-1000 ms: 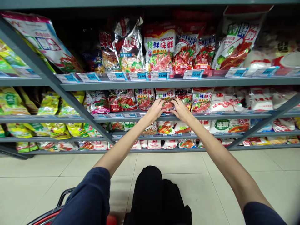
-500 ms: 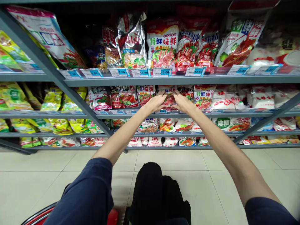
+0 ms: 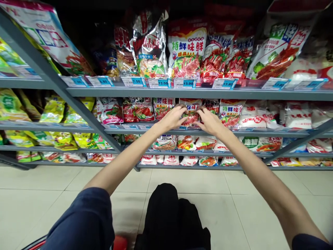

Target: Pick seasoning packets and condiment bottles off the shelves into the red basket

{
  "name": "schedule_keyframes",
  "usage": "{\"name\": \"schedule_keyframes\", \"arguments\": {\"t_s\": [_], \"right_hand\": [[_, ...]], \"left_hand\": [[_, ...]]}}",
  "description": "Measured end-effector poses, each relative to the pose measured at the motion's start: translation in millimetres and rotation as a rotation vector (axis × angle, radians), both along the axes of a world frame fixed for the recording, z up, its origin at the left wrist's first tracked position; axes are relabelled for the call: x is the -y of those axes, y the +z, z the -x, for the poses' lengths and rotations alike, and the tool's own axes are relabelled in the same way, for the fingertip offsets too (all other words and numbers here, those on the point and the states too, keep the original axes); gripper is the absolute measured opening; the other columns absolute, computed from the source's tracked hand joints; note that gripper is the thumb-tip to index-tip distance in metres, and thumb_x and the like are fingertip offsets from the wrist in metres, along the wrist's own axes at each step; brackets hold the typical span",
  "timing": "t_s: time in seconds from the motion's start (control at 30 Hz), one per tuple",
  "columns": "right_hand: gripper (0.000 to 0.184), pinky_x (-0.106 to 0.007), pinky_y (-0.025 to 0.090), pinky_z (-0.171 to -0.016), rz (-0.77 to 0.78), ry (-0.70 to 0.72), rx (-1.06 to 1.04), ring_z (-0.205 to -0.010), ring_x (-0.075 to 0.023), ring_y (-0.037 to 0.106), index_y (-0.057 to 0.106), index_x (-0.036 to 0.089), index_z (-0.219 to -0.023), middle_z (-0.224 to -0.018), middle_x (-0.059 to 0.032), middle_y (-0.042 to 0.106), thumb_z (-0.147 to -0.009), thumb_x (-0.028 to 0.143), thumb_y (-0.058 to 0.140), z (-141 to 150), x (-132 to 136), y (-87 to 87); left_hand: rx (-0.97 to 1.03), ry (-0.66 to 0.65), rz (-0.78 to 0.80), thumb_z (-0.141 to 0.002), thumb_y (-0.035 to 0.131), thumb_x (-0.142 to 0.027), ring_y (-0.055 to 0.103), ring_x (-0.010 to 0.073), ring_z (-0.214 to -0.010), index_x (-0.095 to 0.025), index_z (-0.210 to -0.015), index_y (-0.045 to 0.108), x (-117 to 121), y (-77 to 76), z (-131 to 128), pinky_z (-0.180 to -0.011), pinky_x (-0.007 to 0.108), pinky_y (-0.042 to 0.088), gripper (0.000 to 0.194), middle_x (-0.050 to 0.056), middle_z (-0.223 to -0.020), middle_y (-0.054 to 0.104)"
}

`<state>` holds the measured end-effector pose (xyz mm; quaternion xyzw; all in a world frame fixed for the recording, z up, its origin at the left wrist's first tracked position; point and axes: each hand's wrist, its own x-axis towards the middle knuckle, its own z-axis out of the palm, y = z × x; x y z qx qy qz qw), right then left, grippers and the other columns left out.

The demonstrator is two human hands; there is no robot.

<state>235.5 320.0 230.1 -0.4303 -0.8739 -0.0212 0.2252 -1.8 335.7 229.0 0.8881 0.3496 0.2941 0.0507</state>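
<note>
A small red and white seasoning bag (image 3: 191, 115) with coloured lettering stands on the second shelf, between my two hands. My left hand (image 3: 173, 117) is at the bag's left edge, its fingers curved but apart. On the other side, my right hand (image 3: 209, 121) reaches to the bag's right edge, thumb and fingers apart. The fingertips overlap the bag's edges; whether they press on it is hard to see. Similar bags flank it: a red one (image 3: 163, 109) behind my left hand and another (image 3: 231, 113) to the right of my right hand.
The upper shelf edge (image 3: 182, 92) with price tags runs just above my hands. Larger bags (image 3: 187, 52) stand on it. A slanted grey post (image 3: 78, 107) is on the left. White bags (image 3: 260, 114) fill the right. Below lie lower shelves and the tiled floor (image 3: 197, 180).
The view has shifted slightly closer to the shelves. My hands sit a little farther apart, and more of the bag between them shows.
</note>
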Motion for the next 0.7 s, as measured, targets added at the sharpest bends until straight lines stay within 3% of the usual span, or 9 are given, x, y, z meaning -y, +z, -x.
{"name": "schedule_keyframes", "arguments": {"t_s": [0.1, 0.2, 0.27, 0.37, 0.43, 0.5, 0.6, 0.67, 0.7], "right_hand": [[0.041, -0.058, 0.049, -0.106, -0.102, -0.035, -0.228, -0.126, -0.0375, 0.056, 0.052, 0.019, -0.141, -0.142, -0.0176, 0.05, -0.103, 0.031, 0.045, 12, 21, -2.1], [0.038, -0.051, 0.051, -0.104, -0.08, 0.0, -0.362, -0.122, -0.032, 0.059, 0.056, 0.022, -0.138, -0.137, -0.0147, 0.056, -0.104, 0.027, 0.041, 26, 45, -28.0], [0.036, -0.045, 0.054, -0.099, -0.022, 0.022, -0.354, -0.115, -0.03, 0.063, 0.06, 0.021, -0.134, -0.127, -0.0137, 0.064, -0.105, 0.031, 0.041, 33, 57, -50.8], [0.039, -0.04, 0.055, -0.083, 0.031, -0.03, -0.292, -0.099, -0.0287, 0.069, 0.061, 0.02, -0.134, -0.112, -0.0119, 0.072, -0.105, 0.041, 0.045, 41, 57, -72.9], [0.039, -0.037, 0.053, -0.074, 0.017, -0.071, -0.256, -0.091, -0.0276, 0.07, 0.064, 0.02, -0.13, -0.108, -0.0106, 0.074, -0.105, 0.043, 0.046, 45, 47, -74.3], [0.036, -0.036, 0.05, -0.071, -0.015, -0.077, -0.205, -0.091, -0.0276, 0.069, 0.069, 0.02, -0.12, -0.109, -0.0098, 0.075, -0.106, 0.042, 0.044, 47, 35, -68.1], [0.037, -0.035, 0.047, -0.071, -0.044, -0.101, -0.108, -0.094, -0.0289, 0.068, 0.071, 0.019, -0.111, -0.113, -0.0117, 0.074, -0.107, 0.039, 0.04, 50, 25, -56.6], [0.039, -0.036, 0.046, -0.071, -0.052, -0.129, -0.046, -0.092, -0.0302, 0.068, 0.07, 0.017, -0.112, -0.113, -0.0154, 0.073, -0.107, 0.038, 0.038, 52, 25, -52.4], [0.04, -0.037, 0.046, -0.072, -0.053, -0.137, -0.016, -0.091, -0.031, 0.067, 0.069, 0.015, -0.113, -0.113, -0.0171, 0.073, -0.107, 0.037, 0.036, 52, 26, -51.6]], "left_hand": [[0.123, 0.105, -0.054, -0.099, 0.053, -0.025, 0.058, 0.0262, -0.117, -0.018, -0.111, 0.062, 35, -3.3, 2, -0.106, 0.044, 0.046, 0.017, 0.011, -0.118, 0.063], [0.367, 0.276, -0.025, -0.101, 0.048, -0.028, 0.063, 0.0222, -0.107, -0.021, -0.101, 0.063, 102, -28.2, 18, -0.1, 0.039, 0.05, 0.016, 0.008, -0.108, 0.068], [0.494, 0.47, 0.047, -0.101, 0.048, -0.03, 0.065, 0.021, -0.096, -0.024, -0.094, 0.062, 161, -59.5, 42, -0.091, 0.036, 0.053, 0.017, 0.005, -0.097, 0.069], [0.474, 0.76, 0.256, -0.097, 0.051, -0.034, 0.067, 0.0228, -0.089, -0.028, -0.095, 0.065, 259, -117.6, 93, -0.086, 0.037, 0.054, 0.015, 0.002, -0.094, 0.07], [0.437, 0.962, 0.342, -0.092, 0.055, -0.039, 0.07, 0.0262, -0.09, -0.03, -0.094, 0.066, 328, -152.6, 128, -0.085, 0.041, 0.055, 0.015, 0.003, -0.097, 0.073], [0.436, 1.19, 0.395, -0.087, 0.057, -0.043, 0.071, 0.0289, -0.087, -0.03, -0.093, 0.067, 397, -177.7, 157, -0.084, 0.044, 0.056, 0.018, 0.004, -0.096, 0.074], [0.439, 1.491, 0.494, -0.085, 0.057, -0.049, 0.072, 0.0332, -0.088, -0.029, -0.096, 0.068, 485, -192.3, 179, -0.079, 0.047, 0.057, 0.025, 0.005, -0.093, 0.075], [0.438, 1.597, 0.539, -0.087, 0.055, -0.052, 0.072, 0.0345, -0.09, -0.028, -0.096, 0.068, 519, -186.1, 179, -0.081, 0.048, 0.056, 0.029, 0.006, -0.092, 0.074], [0.439, 1.612, 0.536, -0.088, 0.054, -0.053, 0.072, 0.0345, -0.092, -0.028, -0.096, 0.069, 524, -178.3, 176, -0.083, 0.049, 0.056, 0.03, 0.006, -0.093, 0.074]]}}
